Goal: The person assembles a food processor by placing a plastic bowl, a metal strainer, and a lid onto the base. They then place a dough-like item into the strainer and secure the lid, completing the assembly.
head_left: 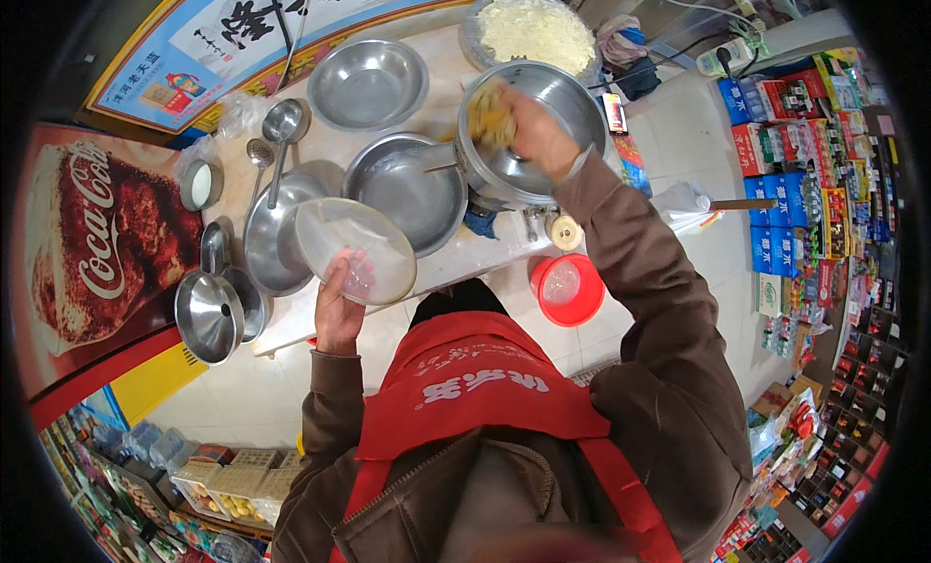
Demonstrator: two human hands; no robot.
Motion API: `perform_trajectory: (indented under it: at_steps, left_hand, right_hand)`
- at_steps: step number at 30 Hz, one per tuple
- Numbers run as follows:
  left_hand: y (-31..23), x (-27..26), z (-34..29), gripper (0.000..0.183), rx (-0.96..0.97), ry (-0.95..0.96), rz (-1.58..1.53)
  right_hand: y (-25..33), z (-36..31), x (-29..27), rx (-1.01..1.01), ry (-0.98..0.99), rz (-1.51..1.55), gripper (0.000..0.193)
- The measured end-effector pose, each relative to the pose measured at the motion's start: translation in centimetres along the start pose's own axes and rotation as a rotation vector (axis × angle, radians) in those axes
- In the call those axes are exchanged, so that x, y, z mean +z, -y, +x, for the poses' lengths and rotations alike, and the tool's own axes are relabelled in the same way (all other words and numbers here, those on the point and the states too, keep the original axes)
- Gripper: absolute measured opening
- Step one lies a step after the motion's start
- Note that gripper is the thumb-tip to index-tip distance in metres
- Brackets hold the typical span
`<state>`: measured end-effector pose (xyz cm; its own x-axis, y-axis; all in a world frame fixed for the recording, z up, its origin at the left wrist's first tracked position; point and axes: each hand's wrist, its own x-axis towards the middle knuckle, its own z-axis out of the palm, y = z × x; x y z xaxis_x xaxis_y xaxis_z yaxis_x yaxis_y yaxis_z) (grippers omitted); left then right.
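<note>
Head view: The left forearm points upward; the left hand [338, 309] grips the near-left rim of a translucent bowl [354, 238], held tilted above the front edge of the bench [441, 51], fingers clamped on that rim. The right forearm extends upward and leftward; the right hand [535, 127] is over the mouth of a metal pot [567, 102], fingers closed on a yellow-brown wad [488, 117] at the pot's left side. Motion blur obscures the individual fingers.

Count: one bowl, one pot, one wad, three wide metal basins [369, 85], one ladle [283, 125], one skimmer [259, 154], one funnel [207, 321].

Surroundings: a pan of pale material [533, 34] stands behind the pot; a red tub [570, 311] stands on the floor [669, 127]. Obstructions: the pot handle [438, 157] projects over the middle basin; the bowl partly hides the left basin.
</note>
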<state>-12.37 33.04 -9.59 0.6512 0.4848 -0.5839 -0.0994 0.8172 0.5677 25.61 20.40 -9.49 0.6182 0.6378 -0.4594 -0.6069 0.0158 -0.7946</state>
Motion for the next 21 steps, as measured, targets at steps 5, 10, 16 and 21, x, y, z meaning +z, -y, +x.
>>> perform_trajectory:
  at_steps: [5, 10, 16, 21]
  left_hand:
    - [0.1, 1.2, 0.5, 0.032, -0.035, 0.007, -0.021]
    - [0.4, 1.9, 1.0, 0.031, -0.039, 0.041, -0.021]
    - [0.3, 2.3, 0.9, 0.030, -0.042, 0.075, 0.025]
    - [0.0, 1.2, 0.7, 0.030, -0.057, 0.026, 0.055]
  right_hand:
    - [0.3, -6.4, -2.1, 0.023, 0.266, -0.683, 0.040]
    - [2.6, -6.8, -0.6, -0.476, 0.291, -0.879, 0.048]
    - [3.5, -0.7, -0.2, -0.955, -0.022, -1.939, 0.072]
    - [7.3, 0.1, -7.5, -0.724, -0.226, -1.813, 0.068]
